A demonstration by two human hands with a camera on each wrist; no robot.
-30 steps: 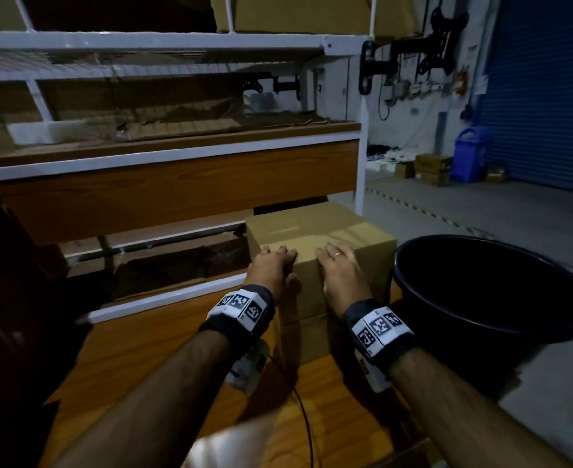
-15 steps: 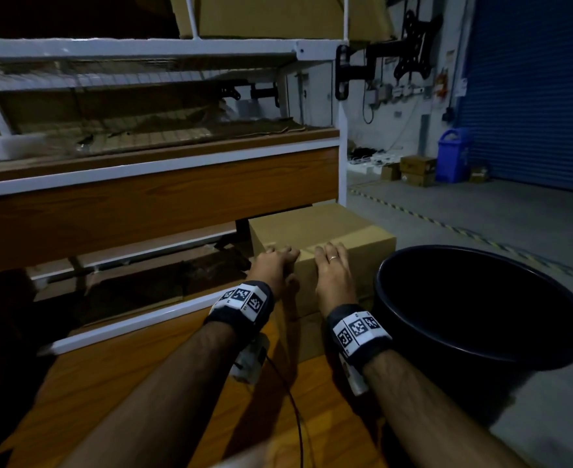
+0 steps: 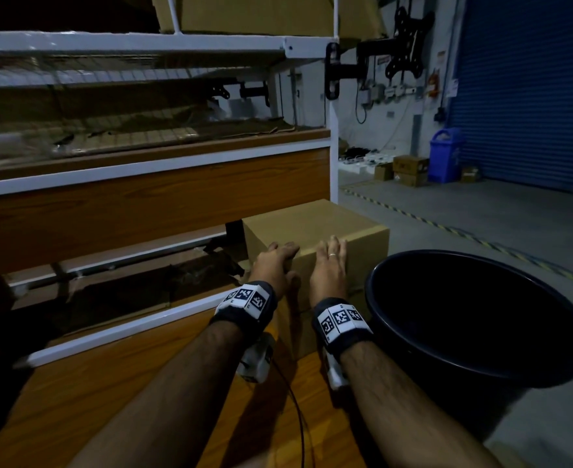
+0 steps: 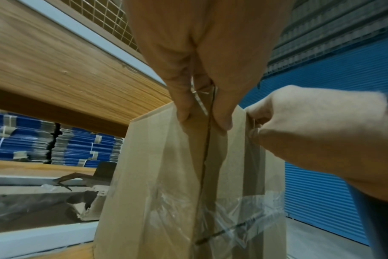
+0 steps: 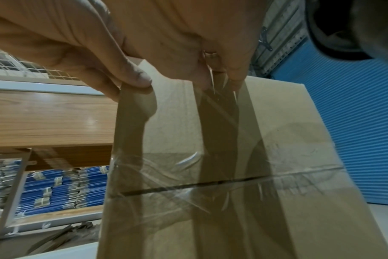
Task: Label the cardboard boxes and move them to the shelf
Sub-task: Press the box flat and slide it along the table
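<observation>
Cardboard, plain brown and sealed with clear tape along its seams, makes up the one box [image 3: 315,231] I have under both hands. It sits on the far right end of the wooden surface [image 3: 116,393], pushed up close to the shelf [image 3: 150,201], with its far end under the shelf's wooden front panel. My left hand [image 3: 276,263] lies on the box's near top edge, fingers spread flat over the top and the thumb down on the near face. My right hand [image 3: 329,265] lies just beside it to the right, fingers straight over the same edge, one ring [image 3: 331,255] on a finger. The two hands are a little apart, neither curled round anything; both simply press on the cardboard. The wrist views show the fingertips resting along the taped top edge.

To the right of the box, near me, stands one round black tub [image 3: 474,319], just beside the box. Each of my two wrists carries one dark band with black-and-white markers [image 3: 244,297]. On the shelf's lower level I can see bundled stacks of flat blue sheets [image 4: 33,140]. Far off on the floor by the blue roller door [image 3: 528,89] stand one blue bin [image 3: 444,153] and a few small cartons [image 3: 408,168].
</observation>
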